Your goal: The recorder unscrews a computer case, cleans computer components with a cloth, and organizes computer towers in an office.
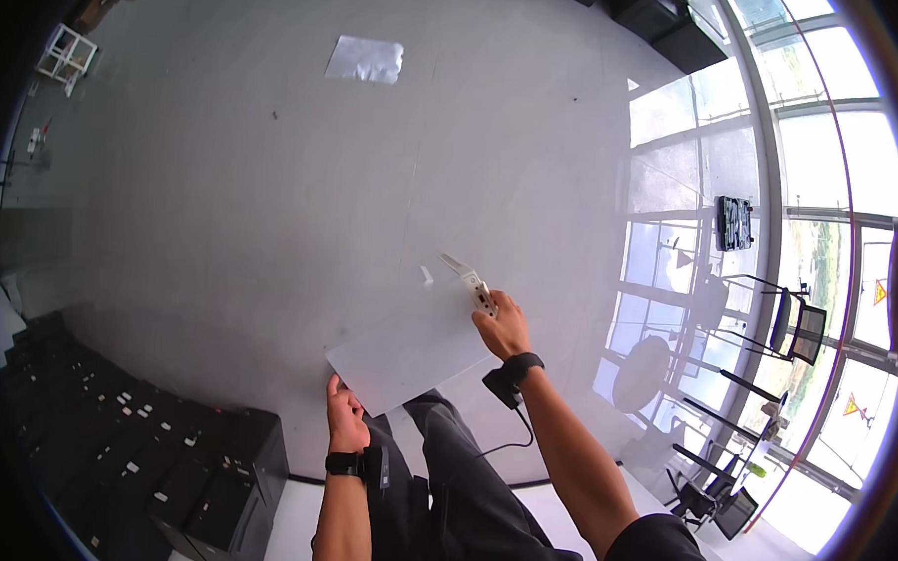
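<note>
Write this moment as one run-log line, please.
left hand: at corner of sheet | right hand: holds pale tool | tool: at sheet's far right, contact unclear | chairs: right

Room for a hand opens ahead over glossy grey floor (274, 205); a thin, pale rectangular sheet (407, 345) blocks the near middle, black boxy cabinets (209, 500) the lower left.

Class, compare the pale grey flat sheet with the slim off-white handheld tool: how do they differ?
Shape: the pale grey flat sheet is broad; the slim off-white handheld tool is narrow, with a thin, angled tip.
Hold: the left hand grips the sheet's edge; the right hand grips the tool's body.
Look: the sheet appears plain; the tool has dark spots.
Both are pale and held.
</note>
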Tool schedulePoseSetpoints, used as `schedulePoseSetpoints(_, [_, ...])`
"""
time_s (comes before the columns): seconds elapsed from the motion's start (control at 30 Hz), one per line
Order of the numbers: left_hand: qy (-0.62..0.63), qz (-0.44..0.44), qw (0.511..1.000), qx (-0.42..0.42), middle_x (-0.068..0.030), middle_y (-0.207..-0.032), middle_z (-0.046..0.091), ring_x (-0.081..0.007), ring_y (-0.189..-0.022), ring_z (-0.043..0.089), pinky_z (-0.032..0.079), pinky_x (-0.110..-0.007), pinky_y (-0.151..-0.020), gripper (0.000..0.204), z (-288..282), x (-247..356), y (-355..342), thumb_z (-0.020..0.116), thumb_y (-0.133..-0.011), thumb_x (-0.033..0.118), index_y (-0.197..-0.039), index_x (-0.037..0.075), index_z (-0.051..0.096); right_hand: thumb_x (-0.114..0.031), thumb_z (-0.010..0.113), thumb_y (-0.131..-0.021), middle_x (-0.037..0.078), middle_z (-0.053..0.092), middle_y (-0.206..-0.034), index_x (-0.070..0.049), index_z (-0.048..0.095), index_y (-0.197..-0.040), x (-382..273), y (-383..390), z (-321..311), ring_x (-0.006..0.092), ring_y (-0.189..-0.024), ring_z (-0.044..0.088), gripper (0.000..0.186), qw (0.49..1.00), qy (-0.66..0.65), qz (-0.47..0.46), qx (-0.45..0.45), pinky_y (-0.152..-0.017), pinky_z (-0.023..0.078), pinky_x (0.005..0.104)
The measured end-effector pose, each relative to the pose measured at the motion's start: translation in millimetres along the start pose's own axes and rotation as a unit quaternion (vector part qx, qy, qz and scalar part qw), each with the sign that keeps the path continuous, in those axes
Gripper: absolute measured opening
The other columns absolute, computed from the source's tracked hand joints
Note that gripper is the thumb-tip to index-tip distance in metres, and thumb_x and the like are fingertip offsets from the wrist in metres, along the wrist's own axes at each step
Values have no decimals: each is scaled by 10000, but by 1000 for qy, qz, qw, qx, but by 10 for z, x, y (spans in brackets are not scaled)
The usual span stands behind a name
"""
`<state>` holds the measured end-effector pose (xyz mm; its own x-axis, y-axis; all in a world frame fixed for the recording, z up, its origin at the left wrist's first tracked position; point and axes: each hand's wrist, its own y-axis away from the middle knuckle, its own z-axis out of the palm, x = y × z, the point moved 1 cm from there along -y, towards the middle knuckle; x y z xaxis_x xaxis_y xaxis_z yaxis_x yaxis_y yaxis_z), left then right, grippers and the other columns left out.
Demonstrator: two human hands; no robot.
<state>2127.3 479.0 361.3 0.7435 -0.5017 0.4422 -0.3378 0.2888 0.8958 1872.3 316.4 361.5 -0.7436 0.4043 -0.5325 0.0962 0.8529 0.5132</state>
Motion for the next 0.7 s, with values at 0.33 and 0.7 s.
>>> schedulePoseSetpoints(0.33, [-79,-35,991,-105,5,-957,524,-116,-743,400,320,-262,-664,639,2631,1402,-174,441,-691,-34,-1310,117,478,-246,542,-753,187,620,-1045,14,592,-1030,-620,-1450,-1549,372,-985,535,383,979,-31,67,191,-907,422,434])
schedulePoseSetpoints(0.7, [-219,-24,971,-98,-9,-1006,528,-174,-999,478,290,-582,-983,726,5133,2896,-960,461,-608,46,-1321,183,441,-278,545,-755,206,638,-1082,26,621,-1079,-1365,-3835,-2376,385,-1017,552,451,971,-111,134,163,-916,437,454])
